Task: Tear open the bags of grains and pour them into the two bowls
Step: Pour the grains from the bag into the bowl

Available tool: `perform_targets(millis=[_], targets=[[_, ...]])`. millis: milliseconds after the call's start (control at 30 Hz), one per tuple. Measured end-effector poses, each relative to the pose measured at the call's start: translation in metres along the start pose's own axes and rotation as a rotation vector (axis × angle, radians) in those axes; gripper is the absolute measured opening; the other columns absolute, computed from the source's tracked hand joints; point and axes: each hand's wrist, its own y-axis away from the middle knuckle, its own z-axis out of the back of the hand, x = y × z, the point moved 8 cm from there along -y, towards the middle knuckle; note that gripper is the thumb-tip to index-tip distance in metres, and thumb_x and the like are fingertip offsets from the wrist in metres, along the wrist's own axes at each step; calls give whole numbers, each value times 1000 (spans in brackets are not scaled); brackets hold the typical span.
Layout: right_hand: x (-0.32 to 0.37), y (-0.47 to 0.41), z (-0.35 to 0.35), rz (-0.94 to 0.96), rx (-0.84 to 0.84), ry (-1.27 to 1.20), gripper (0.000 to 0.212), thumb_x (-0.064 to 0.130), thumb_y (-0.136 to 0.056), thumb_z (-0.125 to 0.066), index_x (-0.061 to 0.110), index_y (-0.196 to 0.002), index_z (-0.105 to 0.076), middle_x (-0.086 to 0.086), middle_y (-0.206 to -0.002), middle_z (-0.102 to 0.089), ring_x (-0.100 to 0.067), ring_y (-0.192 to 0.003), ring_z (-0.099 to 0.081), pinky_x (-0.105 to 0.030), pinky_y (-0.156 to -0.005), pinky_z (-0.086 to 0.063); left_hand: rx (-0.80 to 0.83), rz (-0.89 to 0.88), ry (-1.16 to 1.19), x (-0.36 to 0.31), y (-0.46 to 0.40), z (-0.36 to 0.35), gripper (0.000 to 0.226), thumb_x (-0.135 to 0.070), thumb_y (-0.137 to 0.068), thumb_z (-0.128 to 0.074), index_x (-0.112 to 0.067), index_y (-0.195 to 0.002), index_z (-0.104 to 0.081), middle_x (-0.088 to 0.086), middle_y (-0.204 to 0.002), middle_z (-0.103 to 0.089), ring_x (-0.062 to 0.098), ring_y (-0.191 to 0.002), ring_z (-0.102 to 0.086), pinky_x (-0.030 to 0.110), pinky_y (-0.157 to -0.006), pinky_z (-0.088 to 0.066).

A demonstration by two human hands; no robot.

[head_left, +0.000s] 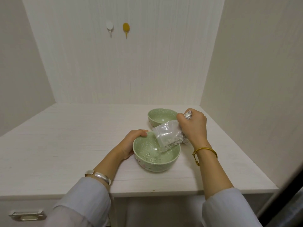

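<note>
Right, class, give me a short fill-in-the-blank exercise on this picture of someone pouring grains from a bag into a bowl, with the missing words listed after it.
1. The right hand tilts the clear bag so its open mouth points into the ____ bowl.
2. The left hand grips that bowl by its ____.
3. The far bowl looks ____ inside.
4. The bangle on the right wrist is ____ in colour.

Missing words: near; rim; empty; gold
</note>
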Motion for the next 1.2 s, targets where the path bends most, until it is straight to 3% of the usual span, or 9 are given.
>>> perform_targets(millis=[300, 467, 633, 933, 1100, 1200], targets=[[7, 0, -3, 32, 27, 60, 21, 17, -68, -52, 8, -54, -38, -10, -54, -35, -19, -55, -29, -31, -51, -25, 14, 3, 8, 0, 0, -1, 24, -13, -82, -41, -7, -79, -64, 1, -64, -71, 14, -61, -67, 21, -56, -53], [8, 0, -4, 23, 31, 69, 23, 25, -62, -46, 4, -54, -40, -14, -53, -41, -19, -53, -33, -31, -51, -27, 29, -1, 15, -1, 0, -3, 25, -20, -68, -46, -8, -78, -66, 2, -64, -71, 13, -60, -67, 20, -55, -52], [7, -2, -3, 9, 26, 84, 30, 26, -61, -45, -4, -57, -43, -27, -56, -48, -20, -53, -34, -31, -51, -28, 37, -5, 21, -1, 0, -3, 26, -20, -68, -46, -7, -80, -66, 2, -64, -71, 13, -61, -67, 20, -55, -52], [7, -3, -5, 3, 53, 94, 26, 25, -62, -46, 0, -56, -42, -33, -60, -53, -20, -54, -35, -31, -52, -30, 28, -3, 24, -1, -1, -2, 27, -21, -67, -47, -7, -81, -66, 2, -65, -71, 13, -62, -68, 20, -56, -52], [7, -4, -5, 22, 47, 109, 31, 26, -61, -45, -5, -58, -42, -32, -61, -55, -21, -53, -36, -31, -52, -31, 28, -1, 29, 0, 0, -3, 27, -20, -66, -47, -6, -81, -64, 1, -64, -71, 13, -61, -67, 20, -56, -52], [9, -5, -4, 49, 53, 124, 22, 25, -62, -46, 6, -54, -39, -20, -54, -45, -20, -54, -33, -31, -52, -28, 38, -4, 28, 0, -1, -3, 26, -20, -66, -47, -6, -81, -64, 1, -64, -71, 13, -61, -67, 20, -56, -52]])
